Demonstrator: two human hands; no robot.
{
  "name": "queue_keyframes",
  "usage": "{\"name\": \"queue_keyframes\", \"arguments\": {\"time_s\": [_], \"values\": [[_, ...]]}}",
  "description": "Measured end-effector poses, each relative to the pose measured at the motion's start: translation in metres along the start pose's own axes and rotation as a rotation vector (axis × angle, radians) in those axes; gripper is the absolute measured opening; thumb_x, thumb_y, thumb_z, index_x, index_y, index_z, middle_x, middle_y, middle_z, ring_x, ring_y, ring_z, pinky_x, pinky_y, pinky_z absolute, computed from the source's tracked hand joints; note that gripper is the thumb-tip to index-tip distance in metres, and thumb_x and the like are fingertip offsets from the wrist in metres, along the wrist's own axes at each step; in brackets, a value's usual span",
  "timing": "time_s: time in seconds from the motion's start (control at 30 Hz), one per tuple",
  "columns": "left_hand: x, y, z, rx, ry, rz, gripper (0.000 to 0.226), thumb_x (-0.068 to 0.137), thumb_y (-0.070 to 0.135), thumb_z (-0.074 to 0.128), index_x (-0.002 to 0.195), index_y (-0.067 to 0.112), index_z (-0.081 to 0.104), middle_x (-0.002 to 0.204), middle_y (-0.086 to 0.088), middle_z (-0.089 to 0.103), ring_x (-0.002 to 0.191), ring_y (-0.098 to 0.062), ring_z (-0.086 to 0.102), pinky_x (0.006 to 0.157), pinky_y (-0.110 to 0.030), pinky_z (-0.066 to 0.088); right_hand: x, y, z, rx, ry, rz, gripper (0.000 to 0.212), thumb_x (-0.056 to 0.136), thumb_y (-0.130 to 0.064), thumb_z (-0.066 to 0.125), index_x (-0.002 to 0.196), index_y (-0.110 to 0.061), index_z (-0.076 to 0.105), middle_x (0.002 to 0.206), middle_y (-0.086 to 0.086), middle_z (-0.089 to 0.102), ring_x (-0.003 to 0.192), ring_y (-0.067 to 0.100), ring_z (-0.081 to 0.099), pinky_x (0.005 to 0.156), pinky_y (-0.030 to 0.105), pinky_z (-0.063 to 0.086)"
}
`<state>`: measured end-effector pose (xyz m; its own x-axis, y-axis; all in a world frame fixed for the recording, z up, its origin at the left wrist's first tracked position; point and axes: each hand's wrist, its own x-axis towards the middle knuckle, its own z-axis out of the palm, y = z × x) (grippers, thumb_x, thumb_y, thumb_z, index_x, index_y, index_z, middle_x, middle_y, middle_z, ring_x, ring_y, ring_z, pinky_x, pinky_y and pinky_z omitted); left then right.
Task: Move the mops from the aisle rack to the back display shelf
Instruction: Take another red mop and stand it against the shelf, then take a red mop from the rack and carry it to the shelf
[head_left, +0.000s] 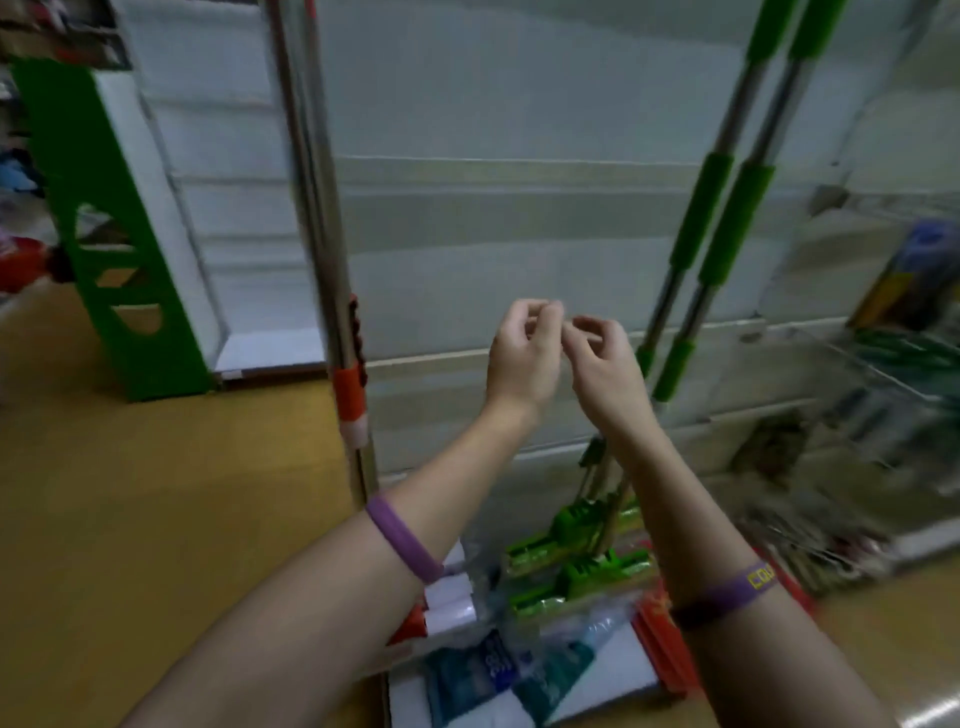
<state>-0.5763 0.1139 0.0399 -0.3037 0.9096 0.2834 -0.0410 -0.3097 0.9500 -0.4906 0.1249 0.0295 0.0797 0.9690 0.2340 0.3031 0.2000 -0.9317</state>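
Two mops with green foam grips (701, 218) on steel poles lean against the white back display shelf (519, 249), their green squeeze heads (576, 540) resting low in plastic wrap. A third mop (332, 291) with a steel pole and an orange-red collar stands upright to the left, its white sponge head partly hidden behind my left forearm. My left hand (522, 356) and my right hand (605, 364) are raised together in front of the shelf, fingers loosely curled, fingertips nearly touching, holding nothing. Both hands are apart from the poles.
A green and white shelf end panel (104, 223) stands at the left on the yellow floor (156, 519). Wire baskets (883, 374) with blurred goods stick out at the right. A white base (597, 696) with blue-green packets and an orange edge lies below my arms.
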Motion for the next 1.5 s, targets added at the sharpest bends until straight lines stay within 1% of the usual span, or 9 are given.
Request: {"name": "queue_keyframes", "arguments": {"time_s": [0.23, 0.33, 0.53, 0.63, 0.7, 0.8, 1.07, 1.2, 1.5], "values": [[-0.070, -0.032, 0.150, 0.026, -0.376, -0.189, 0.019, 0.101, 0.014, 0.050, 0.084, 0.017, 0.055, 0.071, 0.006, 0.051, 0.060, 0.006, 0.049, 0.060, -0.009, 0.038, -0.033, 0.084, -0.149, -0.051, 0.250, 0.162, 0.058, 0.098, -0.031, 0.059, 0.147, -0.008, 0.039, 0.150, 0.012, 0.045, 0.139, 0.018, 0.042, 0.115, 0.032, 0.033], [-0.106, -0.046, 0.215, 0.056, -0.529, -0.295, 0.010, 0.101, 0.014, 0.048, 0.103, 0.009, 0.057, 0.079, 0.007, 0.053, 0.069, 0.003, 0.048, 0.057, -0.003, 0.038, -0.055, 0.120, -0.219, -0.083, 0.328, 0.260, 0.065, 0.098, -0.033, 0.059, 0.151, -0.008, 0.033, 0.156, 0.014, 0.037, 0.144, 0.022, 0.035, 0.115, 0.031, 0.028], [-0.180, -0.065, 0.328, 0.161, -0.849, -0.346, 0.040, 0.099, 0.019, 0.053, 0.135, 0.000, 0.053, 0.115, -0.002, 0.055, 0.098, -0.006, 0.052, 0.059, 0.004, 0.037, -0.114, 0.170, -0.339, 0.003, 0.529, 0.422, 0.081, 0.089, -0.053, 0.064, 0.152, -0.013, 0.032, 0.153, 0.008, 0.040, 0.140, 0.017, 0.039, 0.114, 0.034, 0.035], [-0.215, -0.070, 0.373, 0.191, -0.977, -0.332, 0.047, 0.098, 0.026, 0.055, 0.139, 0.004, 0.051, 0.128, -0.005, 0.059, 0.110, -0.010, 0.055, 0.080, -0.006, 0.043, -0.144, 0.187, -0.387, 0.002, 0.623, 0.478, 0.069, 0.097, -0.038, 0.060, 0.153, -0.012, 0.029, 0.152, 0.007, 0.040, 0.130, 0.007, 0.038, 0.097, 0.018, 0.033], [-0.238, -0.072, 0.395, 0.212, -1.066, -0.342, 0.050, 0.096, 0.031, 0.056, 0.140, 0.007, 0.050, 0.136, -0.005, 0.056, 0.124, -0.016, 0.053, 0.099, -0.024, 0.042, -0.162, 0.199, -0.415, 0.000, 0.685, 0.508, 0.071, 0.098, -0.040, 0.058, 0.155, -0.012, 0.026, 0.158, 0.006, 0.033, 0.142, 0.013, 0.033, 0.104, 0.023, 0.032], [-0.268, -0.072, 0.422, 0.242, -1.203, -0.357, 0.053, 0.096, 0.036, 0.054, 0.143, 0.012, 0.048, 0.144, -0.001, 0.050, 0.129, -0.013, 0.047, 0.104, -0.029, 0.039, -0.185, 0.210, -0.446, 0.011, 0.772, 0.551, 0.075, 0.096, -0.047, 0.057, 0.156, -0.017, 0.023, 0.162, 0.005, 0.026, 0.148, 0.018, 0.026, 0.107, 0.028, 0.030], [-0.315, -0.083, 0.493, 0.253, -1.383, -0.380, 0.052, 0.098, 0.033, 0.051, 0.145, 0.011, 0.045, 0.147, -0.002, 0.047, 0.134, -0.014, 0.042, 0.093, -0.022, 0.031, -0.207, 0.240, -0.503, 0.016, 0.978, 0.621, 0.072, 0.098, -0.046, 0.054, 0.156, -0.019, 0.021, 0.163, 0.007, 0.024, 0.148, 0.021, 0.027, 0.111, 0.034, 0.031], [-0.317, -0.097, 0.533, 0.250, -1.447, -0.396, 0.051, 0.097, 0.031, 0.052, 0.143, 0.011, 0.046, 0.144, -0.002, 0.049, 0.116, -0.006, 0.046, 0.083, -0.015, 0.033, -0.194, 0.265, -0.524, 0.037, 1.037, 0.672, 0.071, 0.099, -0.045, 0.052, 0.157, -0.019, 0.020, 0.163, 0.007, 0.025, 0.148, 0.023, 0.028, 0.114, 0.037, 0.030], [-0.275, -0.128, 0.656, 0.262, -1.534, -0.384, 0.050, 0.099, 0.032, 0.049, 0.145, 0.011, 0.044, 0.146, -0.003, 0.047, 0.124, -0.011, 0.046, 0.089, -0.023, 0.032, -0.106, 0.314, -0.600, 0.062, 1.098, 0.723, 0.070, 0.100, -0.047, 0.049, 0.157, -0.020, 0.018, 0.162, 0.007, 0.027, 0.146, 0.024, 0.031, 0.107, 0.035, 0.032]]}}
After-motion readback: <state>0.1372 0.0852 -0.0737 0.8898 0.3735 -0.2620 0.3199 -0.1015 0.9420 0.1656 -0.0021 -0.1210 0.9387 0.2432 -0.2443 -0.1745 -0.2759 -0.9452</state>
